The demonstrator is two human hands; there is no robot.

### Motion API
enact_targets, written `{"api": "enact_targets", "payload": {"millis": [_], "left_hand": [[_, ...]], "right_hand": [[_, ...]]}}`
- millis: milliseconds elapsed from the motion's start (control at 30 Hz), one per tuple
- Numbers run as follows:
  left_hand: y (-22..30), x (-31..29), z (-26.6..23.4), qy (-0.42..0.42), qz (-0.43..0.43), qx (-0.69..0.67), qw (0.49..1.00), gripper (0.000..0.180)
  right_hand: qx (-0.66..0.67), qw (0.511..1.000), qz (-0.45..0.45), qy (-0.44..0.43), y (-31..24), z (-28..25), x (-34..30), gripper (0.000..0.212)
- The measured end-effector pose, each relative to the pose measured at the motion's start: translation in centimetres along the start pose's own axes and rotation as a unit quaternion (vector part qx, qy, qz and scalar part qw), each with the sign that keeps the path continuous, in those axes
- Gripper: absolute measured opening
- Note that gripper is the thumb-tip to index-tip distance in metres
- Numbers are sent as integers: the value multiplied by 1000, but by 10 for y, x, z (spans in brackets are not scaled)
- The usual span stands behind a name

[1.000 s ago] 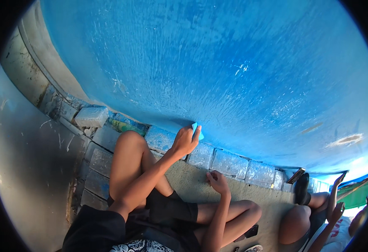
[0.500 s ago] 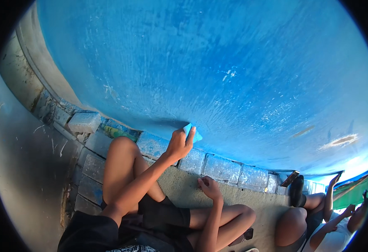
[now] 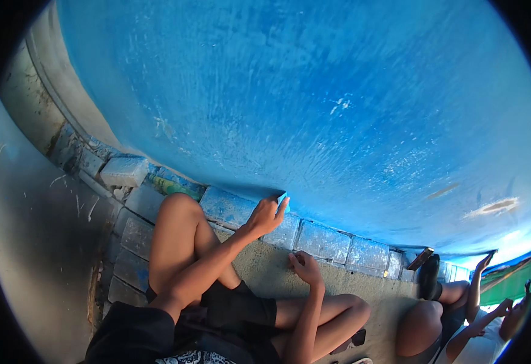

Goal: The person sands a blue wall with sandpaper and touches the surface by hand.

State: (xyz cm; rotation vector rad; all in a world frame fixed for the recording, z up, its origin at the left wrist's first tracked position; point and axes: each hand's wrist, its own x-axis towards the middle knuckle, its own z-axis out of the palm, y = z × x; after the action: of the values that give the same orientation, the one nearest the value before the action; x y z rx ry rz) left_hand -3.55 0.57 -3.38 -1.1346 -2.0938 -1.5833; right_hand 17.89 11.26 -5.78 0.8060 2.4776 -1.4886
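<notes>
My left hand point(image 3: 266, 217) is closed on a small blue sheet that looks like sandpaper point(image 3: 283, 201). It presses the sheet against the foot of the blue painted wall point(image 3: 265, 103), just above the row of blocks. Streaks, pale scuffs and bare scratches mark the paint. My right hand point(image 3: 306, 269) hangs over the concrete ground in front of the blocks, its fingers loosely curled and apart, with nothing visible in them. Its forearm passes above my bent leg.
Paint-spattered blocks point(image 3: 323, 241) line the wall's base; a loose block point(image 3: 124, 171) lies at the left. Beside it stands a smooth grey surface point(image 3: 41, 242). At the right another person point(image 3: 423, 327) sits, one hand holding a dark flat thing point(image 3: 490, 258) at the wall.
My left hand has slid down the wall and slightly right with the blue sandpaper, closer to the blocks. The right hand keeps nearly the same place and pose.
</notes>
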Motion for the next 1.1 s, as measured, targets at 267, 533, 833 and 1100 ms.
{"api": "enact_targets", "payload": {"millis": [267, 533, 833, 1100], "left_hand": [[19, 10, -6, -87, -76, -46, 992, 40], [72, 54, -38, -31, -91, -94, 991, 37], [69, 61, -58, -48, -110, -75, 990, 37], [32, 29, -37, -26, -64, -56, 996, 38]], "right_hand": [[-11, 1000, -12, 20, 18, -3, -1, 32], [16, 998, -27, 45, 18, -8, -16, 32], [18, 999, -20, 35, 13, -8, -12, 32], [13, 1000, 11, -3, 4, -5, -3, 32]]}}
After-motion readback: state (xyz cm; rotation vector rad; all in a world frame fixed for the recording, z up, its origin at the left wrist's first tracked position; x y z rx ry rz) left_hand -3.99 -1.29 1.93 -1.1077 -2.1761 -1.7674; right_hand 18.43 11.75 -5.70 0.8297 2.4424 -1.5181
